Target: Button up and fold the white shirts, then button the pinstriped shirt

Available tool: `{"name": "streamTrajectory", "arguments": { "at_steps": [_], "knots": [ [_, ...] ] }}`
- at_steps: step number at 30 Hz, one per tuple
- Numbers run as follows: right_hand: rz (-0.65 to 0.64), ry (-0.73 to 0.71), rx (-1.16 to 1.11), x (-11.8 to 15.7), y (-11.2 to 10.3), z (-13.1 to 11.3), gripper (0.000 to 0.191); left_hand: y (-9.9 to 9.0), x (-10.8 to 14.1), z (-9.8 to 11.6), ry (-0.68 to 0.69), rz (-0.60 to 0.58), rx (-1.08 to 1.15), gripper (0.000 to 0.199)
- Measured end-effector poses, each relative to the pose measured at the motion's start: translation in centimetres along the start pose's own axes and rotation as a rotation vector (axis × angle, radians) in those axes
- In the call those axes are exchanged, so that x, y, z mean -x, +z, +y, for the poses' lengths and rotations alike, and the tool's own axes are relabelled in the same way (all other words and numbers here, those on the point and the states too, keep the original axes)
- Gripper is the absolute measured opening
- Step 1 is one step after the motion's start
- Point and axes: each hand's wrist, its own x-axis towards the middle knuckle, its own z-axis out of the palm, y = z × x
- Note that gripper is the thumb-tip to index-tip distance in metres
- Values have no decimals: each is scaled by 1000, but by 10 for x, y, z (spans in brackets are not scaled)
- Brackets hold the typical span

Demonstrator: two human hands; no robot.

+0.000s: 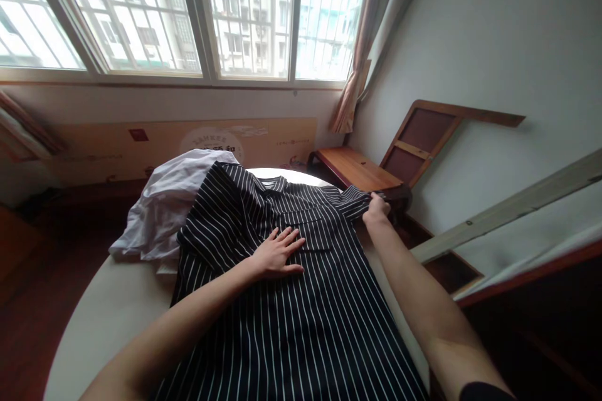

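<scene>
A black shirt with white stripes point(301, 319) lies spread on a round pale table point(108, 319), its collar toward the window. My left hand point(278, 254) rests flat on the shirt's chest, fingers spread. At the right, my right hand point(377, 208) is closed on the end of the shirt's sleeve point(355, 202), which is stretched out sideways past the table's edge. The other sleeve point(214, 216) lies folded over on the left side of the shirt.
A crumpled white cloth point(164, 200) lies on the table's far left. Behind stands a long printed cardboard panel point(94, 147) under the barred window. A low wooden table point(357, 167) is at the back right, with a wooden frame point(418, 138) leaning on the wall.
</scene>
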Motion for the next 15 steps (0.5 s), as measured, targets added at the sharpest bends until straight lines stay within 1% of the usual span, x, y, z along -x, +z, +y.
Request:
{"name": "streamTrajectory", "arguments": {
  "at_steps": [1, 2, 3, 4, 5, 6, 7, 8, 9, 10, 11, 12, 13, 14, 15],
  "knots": [
    [-20, -135, 76, 5, 1, 2, 18, -1, 0, 0, -11, 13, 58, 83],
    [-81, -306, 191, 12, 0, 5, 20, -2, -1, 0, -30, 43, 140, 84],
    [-197, -503, 339, 20, -2, 9, 20, -3, -1, 0, -58, 95, 253, 85],
    [-371, -707, 501, 28, -6, 14, 20, -5, -2, 1, -92, 167, 402, 84],
    [-571, -880, 657, 36, -12, 19, 23, -7, -2, 1, -128, 249, 590, 82],
    [-766, -999, 788, 43, -17, 24, 31, -10, -2, 2, -162, 328, 812, 80],
    [-929, -1078, 902, 48, -23, 29, 42, -13, -2, 3, -190, 383, 1051, 81],
    [-1053, -1120, 1003, 52, -28, 34, 54, -15, -2, 5, -210, 403, 1283, 84],
    [-1132, -1123, 1093, 54, -32, 37, 63, -18, -2, 7, -233, 390, 1478, 87],
    [-1175, -1094, 1171, 54, -35, 39, 69, -19, -2, 9, -275, 364, 1605, 90],
    [-1196, -1038, 1233, 53, -37, 39, 72, -20, -2, 12, -336, 344, 1649, 92],
    [-1211, -968, 1276, 50, -38, 37, 73, -19, -1, 15, -408, 337, 1614, 93],
    [-1230, -890, 1300, 45, -37, 34, 74, -17, -1, 17, -475, 345, 1524, 93],
    [-1269, -803, 1308, 40, -36, 29, 75, -15, -1, 20, -520, 360, 1403, 93],
    [-1328, -711, 1299, 34, -34, 22, 77, -13, -1, 23, -533, 368, 1277, 91]
  ]
}}
